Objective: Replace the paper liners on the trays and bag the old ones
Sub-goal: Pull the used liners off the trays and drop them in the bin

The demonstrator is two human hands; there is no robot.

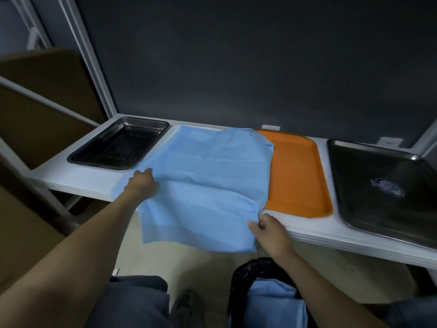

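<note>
White and narrow, the surface (pixel 78 178) runs from side to side under a dark grey wall (pixel 236 67), and everything for this job sits on it or just below it. Nearest, down by the person's knees, a black bag (pixel 246 271) stands open with folded blue paper (pixel 274 301) already inside, which I take for the old liners. Above it the right hand (pixel 269 230) pinches the near right edge of a blue paper sheet (pixel 208 181), while the left hand (pixel 142 183) grips the sheet's left edge with curled fingers. This sheet lies rumpled on the surface between two trays, its near part hanging over the front edge and its far right corner overlapping the orange tray (pixel 295 171); whether a tray hides beneath it I cannot tell. The step in hand looks like handling this one sheet, and it will go best with both hands pulling evenly so the thin paper stays taut and does not tear or drag the orange tray along. Otherwise the orange tray is bare. To the far left a small metal tray (pixel 120 145) holds nothing I can see. On the right a large metal tray (pixel 378 185) shows a pale patch, either a scrap or a reflection.
</note>
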